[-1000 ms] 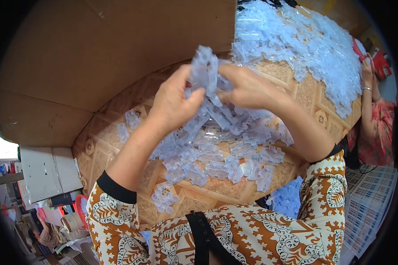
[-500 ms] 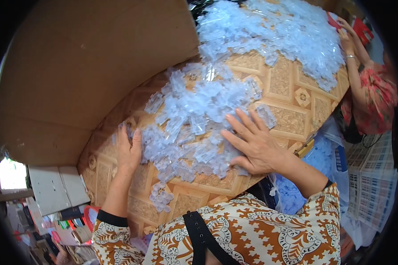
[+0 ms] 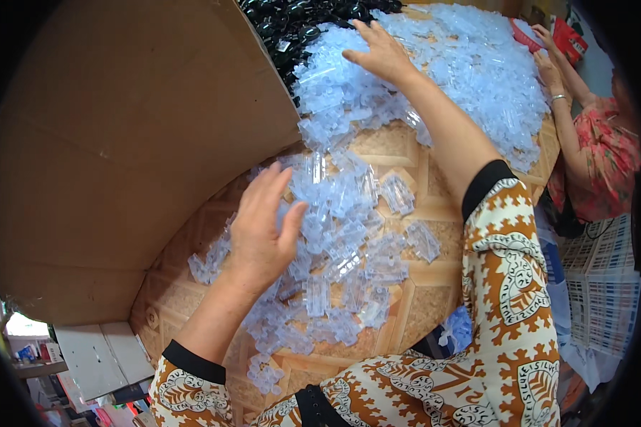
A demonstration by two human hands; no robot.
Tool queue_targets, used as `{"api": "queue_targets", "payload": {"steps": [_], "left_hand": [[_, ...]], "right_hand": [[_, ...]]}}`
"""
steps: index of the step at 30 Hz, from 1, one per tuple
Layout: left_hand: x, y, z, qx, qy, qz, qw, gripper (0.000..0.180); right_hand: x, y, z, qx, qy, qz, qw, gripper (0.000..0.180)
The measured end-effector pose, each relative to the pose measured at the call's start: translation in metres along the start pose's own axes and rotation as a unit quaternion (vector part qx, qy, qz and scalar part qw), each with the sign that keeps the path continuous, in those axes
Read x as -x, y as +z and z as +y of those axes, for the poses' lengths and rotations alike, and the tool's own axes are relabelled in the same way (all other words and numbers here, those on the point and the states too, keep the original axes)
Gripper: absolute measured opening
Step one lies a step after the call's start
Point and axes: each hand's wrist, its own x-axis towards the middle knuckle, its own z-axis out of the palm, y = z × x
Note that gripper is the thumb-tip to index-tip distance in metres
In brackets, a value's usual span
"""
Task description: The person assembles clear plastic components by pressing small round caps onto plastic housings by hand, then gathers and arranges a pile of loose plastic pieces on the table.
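Clear plastic pieces, small and oblong, lie in a loose heap [image 3: 342,249] across the near part of the table. Over the left side of that heap is my left hand [image 3: 263,224], fingers apart and holding nothing I can see. My right arm stretches far forward. At its end my right hand [image 3: 382,53] is spread over the edge of a much larger pile [image 3: 470,78] of the same clear pieces. Whether its fingertips touch the pile I cannot tell. A few small round clear pieces [image 3: 265,373] lie near the table's front edge.
A tall cardboard sheet [image 3: 142,156] walls off the left side. Glossy black parts [image 3: 299,32] are heaped at the back. At the far right another person's hands [image 3: 548,64] are beside a red basket [image 3: 527,34]. The wood-patterned table [image 3: 434,292] curves toward me.
My right hand has moved from the near heap forward to the far pile. My left hand has moved right and forward, over the heap. The near pieces lie more spread out.
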Motion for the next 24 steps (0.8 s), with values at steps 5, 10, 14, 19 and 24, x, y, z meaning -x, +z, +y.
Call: {"api": "queue_targets", "payload": {"steps": [5,10,14,19,24], "left_hand": [[-0.053,0.028,0.004,0.009,-0.126,-0.1,0.987,0.068],[-0.062,0.059,-0.029,0.126,-0.226,-0.104,0.96,0.075],[-0.056,0.074,-0.041,0.226,-0.2,-0.04,0.953,0.074],[-0.043,0.047,-0.021,0.191,-0.192,-0.015,0.963,0.071],[-0.042,0.036,-0.014,0.082,-0.228,-0.096,0.966,0.078]], "right_hand": [[-0.016,0.02,0.02,-0.011,0.075,-0.046,0.996,0.081],[0.002,-0.021,-0.002,-0.155,0.033,-0.21,0.965,0.064],[0.078,-0.04,-0.05,-0.257,-0.033,-0.268,0.928,0.057],[0.09,-0.083,-0.067,-0.348,-0.087,-0.296,0.886,0.051],[-0.007,-0.031,0.008,-0.091,-0.016,-0.056,0.994,0.069]]}}
